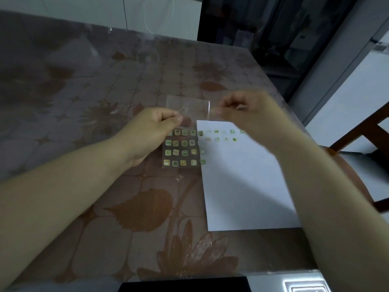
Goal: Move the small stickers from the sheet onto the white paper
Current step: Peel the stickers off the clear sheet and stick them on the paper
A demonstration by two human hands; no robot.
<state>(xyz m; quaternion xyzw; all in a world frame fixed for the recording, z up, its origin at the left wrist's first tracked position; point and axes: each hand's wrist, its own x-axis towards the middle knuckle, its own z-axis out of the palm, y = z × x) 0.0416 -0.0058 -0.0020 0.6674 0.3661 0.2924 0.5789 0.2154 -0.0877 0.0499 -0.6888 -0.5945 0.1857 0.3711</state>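
Overlapping the white paper's (242, 186) left edge, the clear sticker sheet (181, 148) is pinched up top by the left hand (147, 131). The right hand (248, 114) is blurred at its far corner, grip unclear. Small square stickers (216, 131) are seen in rows on the paper, glossy floral tablecloth (126, 207) beneath.

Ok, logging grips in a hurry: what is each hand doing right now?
Left hand: pinches the sticker sheet at its upper left.
Right hand: blurred, seems to pinch the sheet's upper right edge.

Forearms stretched from the lower corners; at mid-frame the left hand (151, 131) and blurred right hand (248, 114), fingers curled, each pinched the clear sheet (186, 105).
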